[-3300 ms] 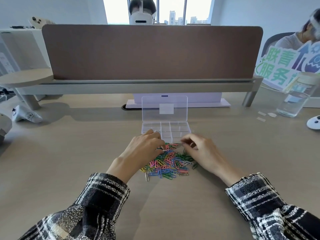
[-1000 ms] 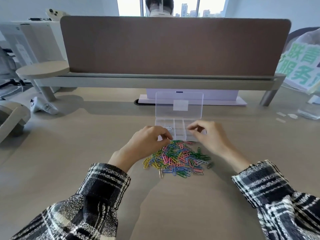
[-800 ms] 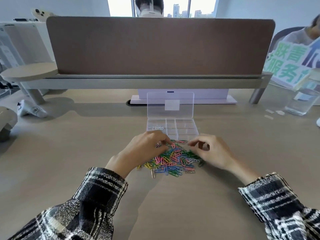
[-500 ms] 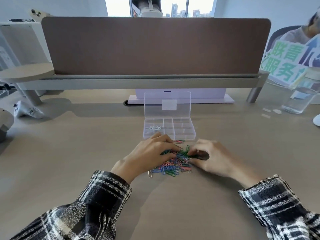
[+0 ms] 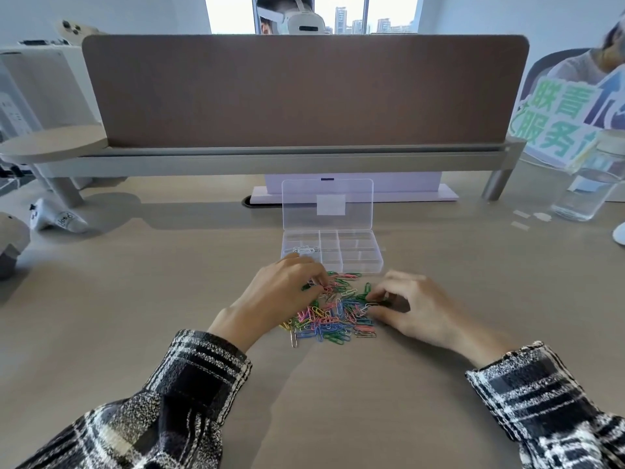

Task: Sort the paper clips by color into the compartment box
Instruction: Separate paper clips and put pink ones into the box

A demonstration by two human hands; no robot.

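A clear compartment box (image 5: 362, 262) lies on the desk with its lid (image 5: 327, 198) standing open behind it. A few white paper clips (image 5: 304, 249) lie in its left middle compartment. Just in front of the box is a loose pile of coloured paper clips (image 5: 333, 316). My left hand (image 5: 274, 299) rests on the pile's upper left, its curled fingertips in the pink and green clips; whether they hold one is hidden. My right hand (image 5: 419, 306) is at the pile's right edge, thumb and forefinger pinching a white paper clip (image 5: 366, 308).
A brown divider screen (image 5: 304, 89) on a grey rail closes the desk's far side. At the right stand a clear water bottle (image 5: 585, 187) and a green-lettered sign (image 5: 561, 120). White devices (image 5: 57, 220) lie at the left. Another person sits behind the screen.
Both hands have come back from the box's front edge to the pile. The right hand's fingers have closed on a white clip at the pile's right side.
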